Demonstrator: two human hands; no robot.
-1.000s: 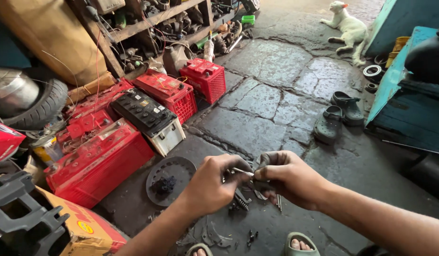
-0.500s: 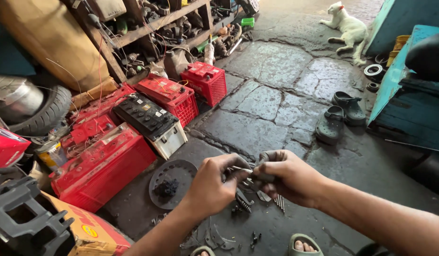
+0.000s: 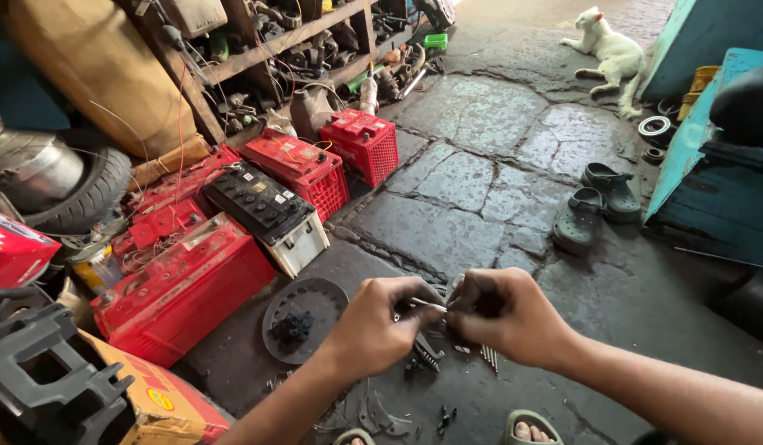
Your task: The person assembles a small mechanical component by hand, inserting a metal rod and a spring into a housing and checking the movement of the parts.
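A person's left hand (image 3: 380, 325) and right hand (image 3: 503, 317) met over a grimy stone floor (image 3: 480, 181), both closed around a small metal part (image 3: 431, 306), a thin, pale silvery pin or rod whose short visible length bridged the gap between the two sets of fingers. Compared with half a second and a second before, the hands had scarcely shifted: they stayed knuckle to knuckle with the same sliver of metal between them, which suggested fine fitting work was still under way rather than finished. How the part ended inside either fist could not be told, since the fingers hid both ends.

Directly beneath the hands lay dark pliers-like tools and loose screws (image 3: 427, 354), with a few thin nails (image 3: 489, 357) just beside them. To the left rested a round dark metal plate (image 3: 303, 317) carrying a small cluster of black bits. Farther left stood a row of red vehicle batteries (image 3: 183, 284) and one black-topped white battery (image 3: 270, 214), backed by wooden shelves (image 3: 274, 49) crowded with spare parts. A tyre (image 3: 84, 198) leaned at far left. Well apart, a pair of dark clogs (image 3: 596, 206) sat on the stones and a white cat (image 3: 610, 51) lay near a blue cabinet (image 3: 711, 165).
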